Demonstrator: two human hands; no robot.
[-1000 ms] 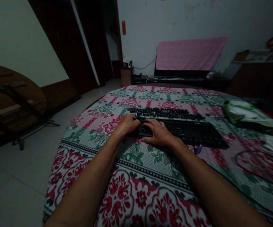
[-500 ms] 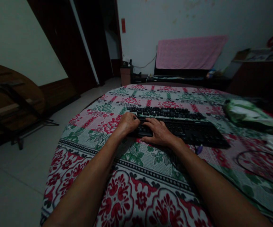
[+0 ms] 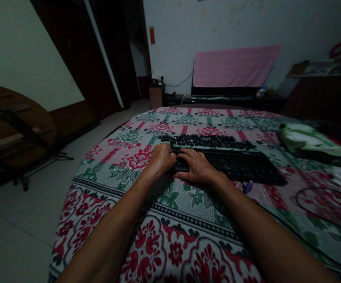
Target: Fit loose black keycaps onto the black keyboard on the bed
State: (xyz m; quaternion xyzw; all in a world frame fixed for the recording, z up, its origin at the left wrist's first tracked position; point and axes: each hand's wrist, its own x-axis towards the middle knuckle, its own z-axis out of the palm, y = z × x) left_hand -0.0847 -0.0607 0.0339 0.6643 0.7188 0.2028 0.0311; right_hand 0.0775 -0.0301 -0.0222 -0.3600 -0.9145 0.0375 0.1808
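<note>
Two keyboards: the far keyboard [image 3: 208, 140] lies at 12 o'clock of the near keyboard [image 3: 241, 167]. At its 9 o'clock end, the right hand [image 3: 196, 167] has its fingers spread flat. The left hand [image 3: 161, 159] has its fingers curled, grip unclear.

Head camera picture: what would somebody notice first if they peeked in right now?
The bright red-and-green flowered cloth fills the middle of the dim room. On it lies a black keyboard, with the left hand curled at its left end and the right hand spread flat on the keys. Against the back wall, a pink cloth hangs over something dark.
</note>
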